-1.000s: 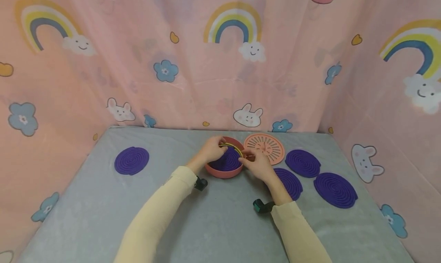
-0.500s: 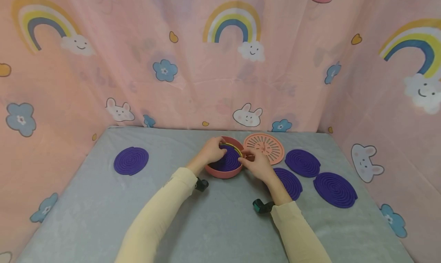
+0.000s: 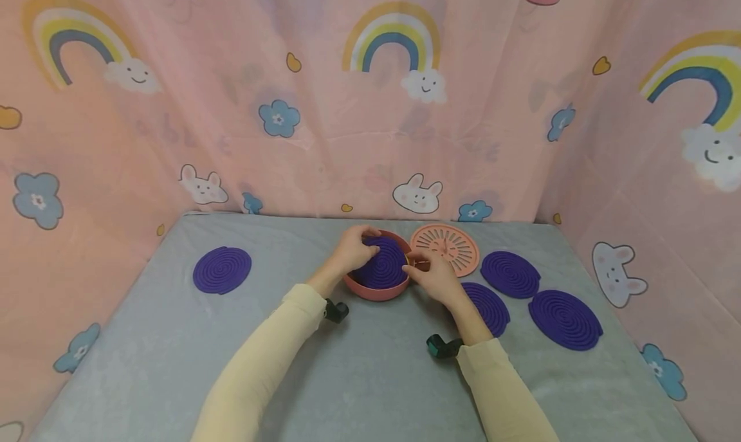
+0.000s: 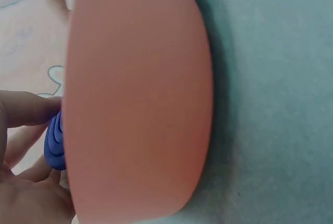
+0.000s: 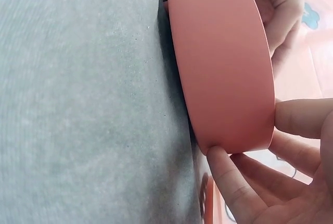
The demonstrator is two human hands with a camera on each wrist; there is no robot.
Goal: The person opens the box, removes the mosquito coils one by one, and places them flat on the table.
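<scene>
In the head view a round pink mosquito coil holder (image 3: 377,293) stands on the table with a purple mosquito coil (image 3: 382,262) tilted in its mouth. My left hand (image 3: 354,248) pinches the coil's far left edge between thumb and fingers. The same coil (image 4: 54,143) pokes past the holder's rim in the left wrist view. On the other side, my right hand (image 3: 434,276) grips the holder's wall. Its thumb is at the rim and its fingers lie on the side in the right wrist view. Only a sliver of yellow shows inside the holder near the right fingertips.
A slotted pink lid (image 3: 444,250) lies just behind my right hand. Several purple coils rest flat to the right, one coil (image 3: 485,308) partly under the right forearm. Another coil (image 3: 222,270) lies alone at left. Pink printed curtains stand behind the table.
My left hand has lifted the coil's far edge, moving slightly up and left. The coil now covers most of the yellow band seen before. My right hand stays in place.
</scene>
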